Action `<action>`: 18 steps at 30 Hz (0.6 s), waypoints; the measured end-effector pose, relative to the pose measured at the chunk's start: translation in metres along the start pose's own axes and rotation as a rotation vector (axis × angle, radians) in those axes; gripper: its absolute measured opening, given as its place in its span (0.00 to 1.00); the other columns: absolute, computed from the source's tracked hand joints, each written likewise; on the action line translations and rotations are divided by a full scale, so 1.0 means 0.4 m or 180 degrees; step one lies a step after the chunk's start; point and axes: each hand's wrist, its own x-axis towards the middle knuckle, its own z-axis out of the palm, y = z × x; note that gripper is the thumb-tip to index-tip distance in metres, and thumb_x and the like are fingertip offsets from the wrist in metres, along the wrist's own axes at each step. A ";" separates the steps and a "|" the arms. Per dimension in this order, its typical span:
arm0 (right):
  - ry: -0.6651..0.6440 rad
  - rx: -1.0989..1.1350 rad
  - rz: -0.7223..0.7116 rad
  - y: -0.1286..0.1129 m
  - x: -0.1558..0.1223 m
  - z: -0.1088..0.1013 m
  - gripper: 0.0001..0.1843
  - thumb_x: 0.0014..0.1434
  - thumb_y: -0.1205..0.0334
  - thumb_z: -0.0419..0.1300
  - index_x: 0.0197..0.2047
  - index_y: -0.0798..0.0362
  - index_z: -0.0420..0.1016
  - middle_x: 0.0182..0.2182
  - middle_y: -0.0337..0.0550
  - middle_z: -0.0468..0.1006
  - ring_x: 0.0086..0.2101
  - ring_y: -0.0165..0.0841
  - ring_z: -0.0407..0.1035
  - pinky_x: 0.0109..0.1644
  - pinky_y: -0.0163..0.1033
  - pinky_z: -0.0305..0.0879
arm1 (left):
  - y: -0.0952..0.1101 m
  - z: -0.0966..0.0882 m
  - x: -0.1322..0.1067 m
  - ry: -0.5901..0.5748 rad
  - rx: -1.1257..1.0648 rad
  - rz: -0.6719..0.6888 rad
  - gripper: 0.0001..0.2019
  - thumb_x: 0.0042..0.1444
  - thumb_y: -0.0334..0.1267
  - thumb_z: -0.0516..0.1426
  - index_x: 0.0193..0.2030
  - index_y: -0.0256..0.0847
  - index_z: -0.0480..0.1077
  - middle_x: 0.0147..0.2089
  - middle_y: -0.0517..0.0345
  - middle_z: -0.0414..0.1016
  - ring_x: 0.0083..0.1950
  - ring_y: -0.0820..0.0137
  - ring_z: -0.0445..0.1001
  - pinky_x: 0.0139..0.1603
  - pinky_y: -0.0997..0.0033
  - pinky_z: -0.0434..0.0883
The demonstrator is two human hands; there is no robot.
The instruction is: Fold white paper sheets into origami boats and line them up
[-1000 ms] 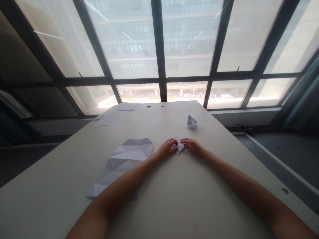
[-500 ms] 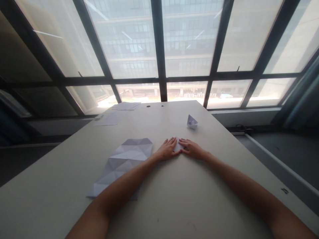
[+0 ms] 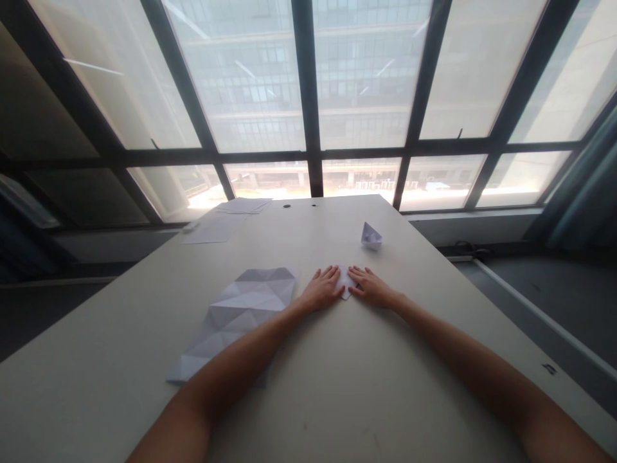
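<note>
Pressing flat, fingers together, left hand (image 3: 322, 290) and right hand (image 3: 372, 288) on small folded paper (image 3: 345, 283) mid-frame; uneven pressure could skew the crease.

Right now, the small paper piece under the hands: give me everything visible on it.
The small folded paper is white, thin and mostly covered. It lies flat on the pale table, between the two hands. The left hand lies palm down with fingers spread over its left part; the right hand lies flat over its right part. Only a narrow wedge shows between them, with a pointed corner toward the near side. Its fold lines and full outline are hidden.
</note>
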 end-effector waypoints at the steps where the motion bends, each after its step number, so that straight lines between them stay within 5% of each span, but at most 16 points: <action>1: 0.0020 0.0015 -0.0036 -0.001 -0.001 -0.004 0.31 0.66 0.51 0.56 0.69 0.53 0.62 0.69 0.58 0.59 0.68 0.47 0.52 0.71 0.60 0.45 | -0.001 -0.002 -0.001 0.0040 -0.0017 0.0023 0.28 0.67 0.49 0.50 0.71 0.40 0.57 0.74 0.41 0.54 0.75 0.54 0.52 0.72 0.45 0.47; 5: 0.0204 0.0058 -0.0242 -0.007 -0.006 -0.013 0.28 0.63 0.52 0.61 0.64 0.49 0.69 0.64 0.54 0.68 0.66 0.46 0.58 0.70 0.61 0.47 | -0.008 -0.008 -0.007 0.0185 -0.0049 0.0166 0.26 0.65 0.48 0.53 0.68 0.45 0.60 0.71 0.45 0.61 0.73 0.53 0.56 0.72 0.44 0.50; 8: 0.0352 0.0125 -0.0328 -0.011 -0.008 -0.013 0.25 0.60 0.53 0.64 0.60 0.48 0.73 0.60 0.52 0.74 0.64 0.47 0.62 0.69 0.62 0.49 | -0.010 -0.009 -0.010 0.0074 -0.0004 0.0227 0.28 0.66 0.47 0.52 0.70 0.44 0.57 0.73 0.44 0.57 0.75 0.52 0.51 0.72 0.41 0.49; 12: 0.0420 0.0175 -0.0401 -0.014 -0.008 -0.012 0.24 0.59 0.53 0.65 0.59 0.48 0.74 0.57 0.52 0.76 0.62 0.45 0.65 0.69 0.59 0.50 | -0.008 -0.011 -0.010 -0.0100 0.0036 0.0253 0.30 0.68 0.48 0.50 0.73 0.41 0.52 0.76 0.43 0.50 0.76 0.50 0.46 0.72 0.39 0.46; 18: 0.0539 0.0116 -0.0409 -0.016 -0.008 -0.008 0.21 0.60 0.50 0.65 0.54 0.48 0.78 0.55 0.51 0.78 0.55 0.44 0.71 0.69 0.57 0.52 | -0.009 -0.016 -0.009 0.0041 -0.0033 0.0344 0.28 0.65 0.52 0.53 0.69 0.46 0.58 0.73 0.46 0.56 0.75 0.51 0.51 0.71 0.42 0.49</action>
